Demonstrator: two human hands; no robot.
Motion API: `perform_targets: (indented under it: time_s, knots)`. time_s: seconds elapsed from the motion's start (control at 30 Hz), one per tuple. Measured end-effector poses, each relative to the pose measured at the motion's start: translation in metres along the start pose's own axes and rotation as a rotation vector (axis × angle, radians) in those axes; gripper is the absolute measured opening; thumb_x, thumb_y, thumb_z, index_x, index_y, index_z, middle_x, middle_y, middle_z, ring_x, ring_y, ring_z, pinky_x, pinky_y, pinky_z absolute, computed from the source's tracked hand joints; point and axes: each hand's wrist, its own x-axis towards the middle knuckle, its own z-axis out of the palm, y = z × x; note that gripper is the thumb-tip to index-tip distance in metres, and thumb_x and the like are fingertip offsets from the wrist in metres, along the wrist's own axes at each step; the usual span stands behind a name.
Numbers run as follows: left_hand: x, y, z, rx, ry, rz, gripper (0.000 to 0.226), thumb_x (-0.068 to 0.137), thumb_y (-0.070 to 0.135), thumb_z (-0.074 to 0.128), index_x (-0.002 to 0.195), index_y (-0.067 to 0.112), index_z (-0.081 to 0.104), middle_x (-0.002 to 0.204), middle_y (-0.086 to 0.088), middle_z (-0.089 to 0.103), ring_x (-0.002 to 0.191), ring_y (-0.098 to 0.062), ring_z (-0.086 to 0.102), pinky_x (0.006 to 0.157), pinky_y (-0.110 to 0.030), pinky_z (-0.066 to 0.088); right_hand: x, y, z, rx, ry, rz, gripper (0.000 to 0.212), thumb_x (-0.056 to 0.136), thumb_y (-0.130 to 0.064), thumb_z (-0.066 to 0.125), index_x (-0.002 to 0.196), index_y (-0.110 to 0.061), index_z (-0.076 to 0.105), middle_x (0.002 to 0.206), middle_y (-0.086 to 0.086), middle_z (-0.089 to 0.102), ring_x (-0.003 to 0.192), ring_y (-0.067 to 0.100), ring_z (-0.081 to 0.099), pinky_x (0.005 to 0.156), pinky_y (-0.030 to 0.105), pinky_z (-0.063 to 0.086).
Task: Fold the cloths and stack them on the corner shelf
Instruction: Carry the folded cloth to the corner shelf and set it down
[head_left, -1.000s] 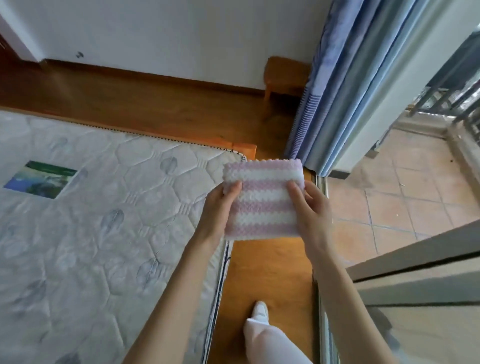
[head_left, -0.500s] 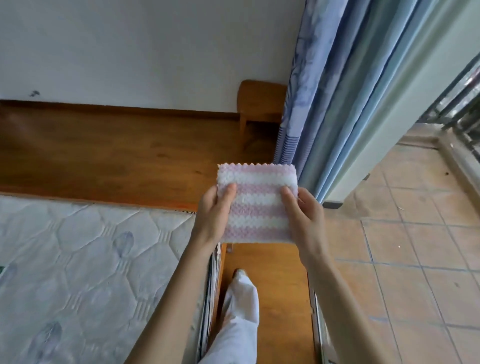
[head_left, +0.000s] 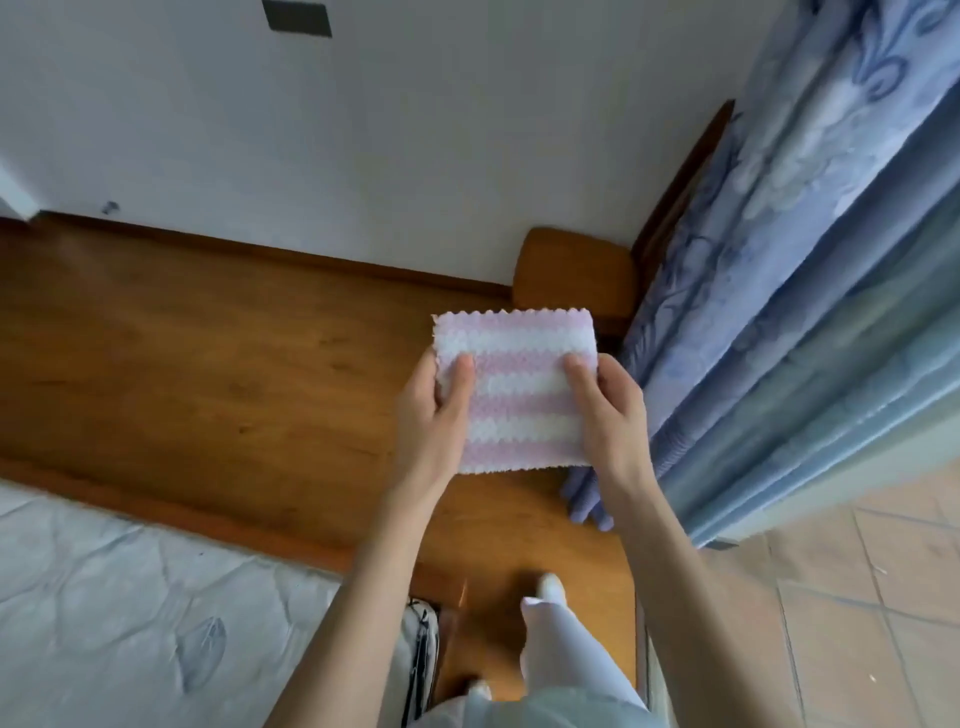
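A folded pink-and-white striped cloth (head_left: 519, 384) is held flat in the air in front of me. My left hand (head_left: 434, 410) grips its left edge, thumb on top. My right hand (head_left: 610, 410) grips its right edge the same way. Just beyond the cloth, a small wooden corner shelf (head_left: 574, 273) sits in the corner where the white wall meets the curtain; its top looks bare.
A blue patterned curtain (head_left: 779, 312) hangs at the right, close to my right hand. The quilted mattress (head_left: 130, 597) lies at lower left on a wooden platform (head_left: 208, 364). My white-clad leg (head_left: 561, 649) steps forward. Tiled floor (head_left: 883, 597) at lower right.
I have walked toward the corner with the cloth held in both hands. The shelf is now nearer and just past the cloth; the mattress has dropped back to the lower left.
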Motion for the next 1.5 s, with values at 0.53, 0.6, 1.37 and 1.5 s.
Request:
perform_targets:
  time_s: [0.53, 0.6, 1.37, 1.5]
  knots:
    - [0.254, -0.041, -0.009, -0.057, 0.605, -0.135, 0.024, 0.093, 0.036, 0.043, 0.106, 0.018, 0.052, 0.092, 0.001, 0.061, 0.078, -0.01, 0.063, 0.063, -0.019, 0.05, 0.314, 0.016, 0.142, -0.028, -0.59, 0.077, 0.016, 0.091, -0.038, 0.048, 0.081, -0.027, 0.052, 0.083, -0.005, 0.058, 0.079, 0.013, 0.06, 0.065, 0.021, 0.047]
    - [0.268, -0.054, -0.031, -0.054, 0.707, -0.156, 0.019, 0.093, 0.033, 0.042, 0.099, 0.019, 0.054, 0.085, 0.0, 0.06, 0.07, -0.013, 0.062, 0.058, -0.019, 0.047, 0.33, 0.017, 0.178, -0.033, -0.723, 0.085, 0.017, 0.091, -0.037, 0.05, 0.081, -0.024, 0.052, 0.081, -0.002, 0.059, 0.077, 0.016, 0.062, 0.062, 0.022, 0.046]
    - [0.519, -0.149, -0.44, -0.139, 1.139, -0.209, 0.011, 0.095, 0.026, 0.035, 0.098, 0.025, 0.046, 0.09, 0.009, 0.056, 0.073, 0.01, 0.061, 0.058, -0.006, 0.047, 0.474, -0.056, 0.708, 0.012, -1.259, -0.088, 0.015, 0.093, -0.032, 0.046, 0.081, -0.024, 0.05, 0.082, 0.01, 0.056, 0.072, 0.02, 0.058, 0.055, 0.02, 0.042]
    - [0.579, -0.18, -0.52, -0.137, 1.215, -0.237, 0.019, 0.094, 0.032, 0.036, 0.108, 0.023, 0.046, 0.095, 0.011, 0.057, 0.079, 0.01, 0.061, 0.06, -0.006, 0.047, 0.509, -0.063, 0.814, 0.027, -1.337, -0.143, 0.014, 0.094, -0.029, 0.046, 0.082, -0.024, 0.049, 0.085, 0.016, 0.056, 0.069, 0.026, 0.058, 0.058, 0.026, 0.041]
